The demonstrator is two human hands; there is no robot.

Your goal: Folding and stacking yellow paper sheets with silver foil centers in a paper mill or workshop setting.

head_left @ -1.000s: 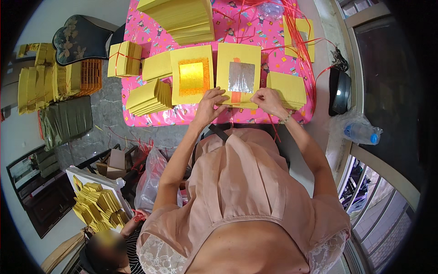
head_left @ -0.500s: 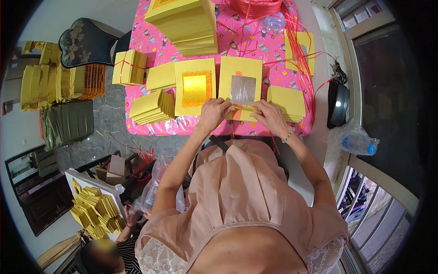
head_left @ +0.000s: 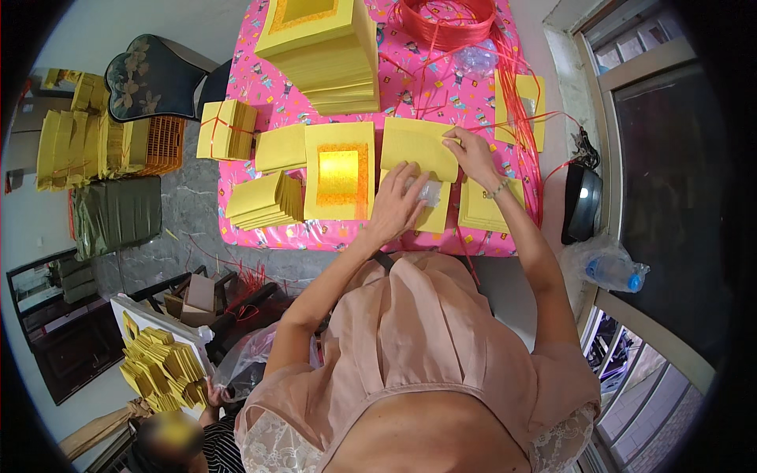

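Note:
Right in front of me lies a yellow paper sheet with a silver foil patch (head_left: 431,193). A plain yellow flap (head_left: 418,144) curls across its upper part and hides some of the foil. At the flap's top right corner, my right hand (head_left: 475,160) pinches the paper between thumb and fingers. My left hand (head_left: 393,208) lies over the left part of the sheet, fingers spread, fingertips at the flap's lower edge. Just left is a yellow sheet with a gold square and orange border (head_left: 337,173). A folded yellow pile (head_left: 482,209) sits below my right wrist.
A tall yellow paper stack (head_left: 323,67) and a red strap coil (head_left: 449,27) stand at the back of the pink patterned table (head_left: 268,91). Folded bundles (head_left: 264,197) lie left. A chair (head_left: 154,76) stands beyond the left edge. Another person's hand (head_left: 213,392) shows lower left.
My right hand has moved up to the sheet's top right corner, and the left has shifted lower and opened out. A yellow flap now covers part of the foil.

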